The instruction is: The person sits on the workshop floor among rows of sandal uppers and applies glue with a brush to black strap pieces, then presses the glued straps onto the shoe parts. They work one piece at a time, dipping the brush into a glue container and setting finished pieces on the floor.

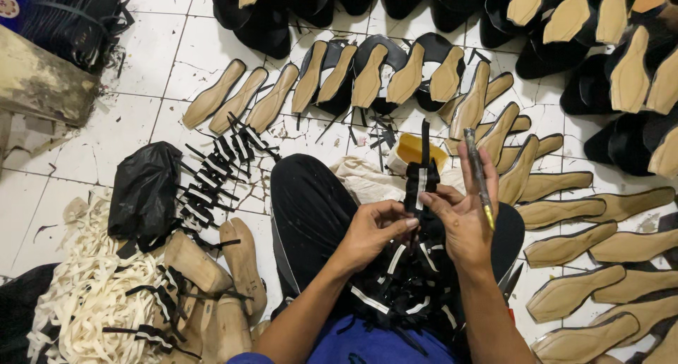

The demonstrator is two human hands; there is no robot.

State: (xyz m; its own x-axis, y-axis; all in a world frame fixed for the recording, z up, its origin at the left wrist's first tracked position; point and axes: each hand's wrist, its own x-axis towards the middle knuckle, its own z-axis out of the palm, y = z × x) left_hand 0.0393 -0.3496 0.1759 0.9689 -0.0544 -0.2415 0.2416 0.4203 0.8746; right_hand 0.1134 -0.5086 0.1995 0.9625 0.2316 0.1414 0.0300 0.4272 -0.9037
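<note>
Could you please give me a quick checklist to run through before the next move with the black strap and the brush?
1. Black strap pinched by both hands: ok, left hand and right hand meet on it.
2. Brush secure: ok, held upright along the right fingers.
3. Yellow pot within reach: ok, just beyond the knee.
4. Pot contents: cannot tell.
5. Spare straps at hand: ok, piled on the lap.

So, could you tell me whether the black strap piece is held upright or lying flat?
Upright: both hands pinch the black strap piece, its end pointing up.
</note>
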